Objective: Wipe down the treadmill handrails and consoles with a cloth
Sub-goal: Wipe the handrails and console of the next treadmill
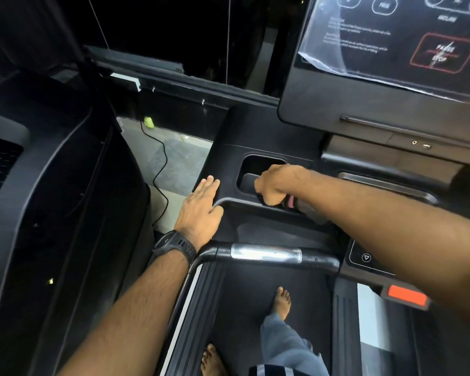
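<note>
The left hand (201, 204) lies flat, fingers straight, on the black treadmill console (255, 131) edge; the right hand (274, 185) clutches a grey-pink cloth (304, 208) in the cupholder (258, 162); a cable (160, 169) crosses pale floor tiles (179, 156)

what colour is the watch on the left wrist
Black. The watch shows best in the head view, just behind the left hand.

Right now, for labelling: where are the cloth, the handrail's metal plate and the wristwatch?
cloth (311, 213), head view, its grey fold.
metal plate (266, 253), head view, its shiny middle.
wristwatch (183, 249), head view, its band.
</note>
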### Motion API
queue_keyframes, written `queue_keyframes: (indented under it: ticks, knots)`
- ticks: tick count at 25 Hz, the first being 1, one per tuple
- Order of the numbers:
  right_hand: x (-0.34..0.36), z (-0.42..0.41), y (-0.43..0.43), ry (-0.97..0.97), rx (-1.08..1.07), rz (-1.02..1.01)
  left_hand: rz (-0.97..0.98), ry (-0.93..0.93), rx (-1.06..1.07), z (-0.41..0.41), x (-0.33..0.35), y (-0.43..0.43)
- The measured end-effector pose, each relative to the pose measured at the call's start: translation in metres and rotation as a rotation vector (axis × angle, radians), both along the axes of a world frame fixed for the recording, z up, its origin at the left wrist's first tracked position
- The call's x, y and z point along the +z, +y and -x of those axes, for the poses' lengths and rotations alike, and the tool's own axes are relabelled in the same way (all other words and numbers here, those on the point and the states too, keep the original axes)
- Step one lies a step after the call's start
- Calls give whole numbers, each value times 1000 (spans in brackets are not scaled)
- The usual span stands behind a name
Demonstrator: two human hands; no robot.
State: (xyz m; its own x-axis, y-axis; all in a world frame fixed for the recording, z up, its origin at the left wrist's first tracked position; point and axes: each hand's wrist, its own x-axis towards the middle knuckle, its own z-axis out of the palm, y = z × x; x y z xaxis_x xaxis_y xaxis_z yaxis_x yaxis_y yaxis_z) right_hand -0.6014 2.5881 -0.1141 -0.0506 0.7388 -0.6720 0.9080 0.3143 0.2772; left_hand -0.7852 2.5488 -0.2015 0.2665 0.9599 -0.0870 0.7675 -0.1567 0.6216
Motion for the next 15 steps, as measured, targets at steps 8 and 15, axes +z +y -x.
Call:
queue_keyframes:
  ticks: [8, 15]
  knots:
    - [-23, 37, 0, 881, -1089, -557, -1, -44, -2, 0, -1, 1]
    - [-32, 59, -15, 429, -615, -431, 28, -100, 38, 3, -2, -2]
